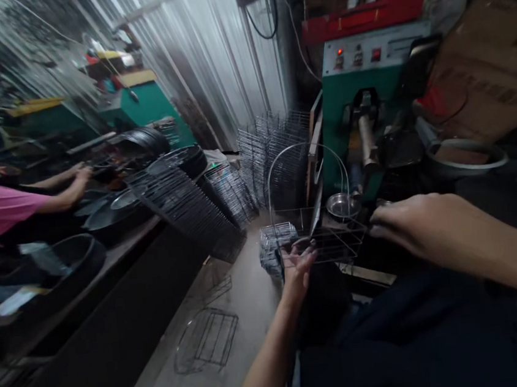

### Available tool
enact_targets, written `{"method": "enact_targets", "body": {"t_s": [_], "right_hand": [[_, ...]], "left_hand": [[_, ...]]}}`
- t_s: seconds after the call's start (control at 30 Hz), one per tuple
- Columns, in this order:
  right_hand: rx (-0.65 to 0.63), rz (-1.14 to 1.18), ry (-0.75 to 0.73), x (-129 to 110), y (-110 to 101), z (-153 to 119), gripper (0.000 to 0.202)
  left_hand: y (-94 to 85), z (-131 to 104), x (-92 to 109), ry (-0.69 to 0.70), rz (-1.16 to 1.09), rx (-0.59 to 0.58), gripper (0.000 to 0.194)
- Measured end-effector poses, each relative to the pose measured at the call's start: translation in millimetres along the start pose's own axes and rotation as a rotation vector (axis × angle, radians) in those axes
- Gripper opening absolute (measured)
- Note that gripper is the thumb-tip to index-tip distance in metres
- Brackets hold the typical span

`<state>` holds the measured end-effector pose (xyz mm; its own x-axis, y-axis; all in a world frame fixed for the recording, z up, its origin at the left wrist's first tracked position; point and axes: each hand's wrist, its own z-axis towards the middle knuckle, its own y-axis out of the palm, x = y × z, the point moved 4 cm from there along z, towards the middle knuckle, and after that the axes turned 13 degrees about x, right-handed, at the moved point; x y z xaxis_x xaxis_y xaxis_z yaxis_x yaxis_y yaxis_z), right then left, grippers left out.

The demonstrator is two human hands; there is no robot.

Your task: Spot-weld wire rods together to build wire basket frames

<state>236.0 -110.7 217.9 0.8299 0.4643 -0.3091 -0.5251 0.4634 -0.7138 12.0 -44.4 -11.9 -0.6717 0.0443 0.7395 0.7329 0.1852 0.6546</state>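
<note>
A wire basket frame point(338, 243) with a tall rounded hoop is held up in front of the green machine point(340, 92). My left hand point(299, 262) has its fingers wrapped round the left side of this frame. To the right of the frame, my right hand point(409, 221) has its fingers pressed together; whatever they hold, if anything, is too small to name. A small round metal dish point(343, 205) sits just behind the frame, by the machine.
Stacks of wire racks point(277, 154) stand at the centre back. Another wire frame point(213, 337) lies on the floor point(250, 293). At the left, a person in pink point(5, 208) works beside a dark bench point(127, 306). A round pan point(467, 156) is at right.
</note>
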Motion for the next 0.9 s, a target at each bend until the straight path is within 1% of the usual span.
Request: {"method": "enact_targets", "body": {"t_s": [0.03, 0.07, 0.1, 0.13, 0.2, 0.27, 0.33, 0.43, 0.5, 0.53, 0.6, 0.73, 0.8, 0.9], "right_hand": [[-0.004, -0.064, 0.056, 32, -3, 3, 0.047], [0.019, -0.083, 0.145, 61, -4, 4, 0.045], [0.056, -0.062, 0.23, 85, -3, 2, 0.045], [0.096, -0.005, 0.311, 104, 2, -1, 0.046], [0.126, 0.178, 0.424, 127, 20, -10, 0.05], [0.107, 0.376, 0.485, 136, 41, -17, 0.055], [0.084, 0.538, 0.538, 139, 55, -21, 0.057], [0.004, 0.759, 0.644, 142, 63, -30, 0.053], [-0.062, 0.908, 0.715, 143, 65, -38, 0.05], [-0.075, 0.962, 0.736, 144, 65, -42, 0.049], [-0.048, 0.997, 0.74, 148, 63, -48, 0.049], [0.026, 0.925, 0.656, 154, 58, -55, 0.05], [0.024, 0.924, 0.638, 156, 56, -59, 0.049], [-0.007, 0.981, 0.702, 160, 55, -70, 0.049]], "left_hand": [[0.3, -3, -2, -0.018, -0.006, -0.01, 0.085], [0.2, -8, -3, -0.04, -0.009, -0.026, 0.086], [-0.3, -12, -5, -0.065, -0.01, -0.047, 0.086], [-1.4, -18, -6, -0.09, -0.01, -0.07, 0.086], [-5.3, -28, -8, -0.134, -0.008, -0.112, 0.087], [-10.7, -39, -10, -0.173, -0.016, -0.149, 0.087], [-16.8, -48, -12, -0.209, -0.039, -0.186, 0.082], [-23.9, -58, -18, -0.259, -0.061, -0.257, 0.076], [-26.5, -62, -25, -0.292, -0.056, -0.295, 0.075], [-26.9, -63, -28, -0.309, -0.052, -0.312, 0.075], [-25.7, -66, -35, -0.335, -0.056, -0.337, 0.074], [-17.1, -71, -44, -0.359, -0.068, -0.375, 0.077], [-13.0, -72, -47, -0.365, -0.062, -0.367, 0.079], [-9.9, -72, -51, -0.379, -0.051, -0.338, 0.082]]}}
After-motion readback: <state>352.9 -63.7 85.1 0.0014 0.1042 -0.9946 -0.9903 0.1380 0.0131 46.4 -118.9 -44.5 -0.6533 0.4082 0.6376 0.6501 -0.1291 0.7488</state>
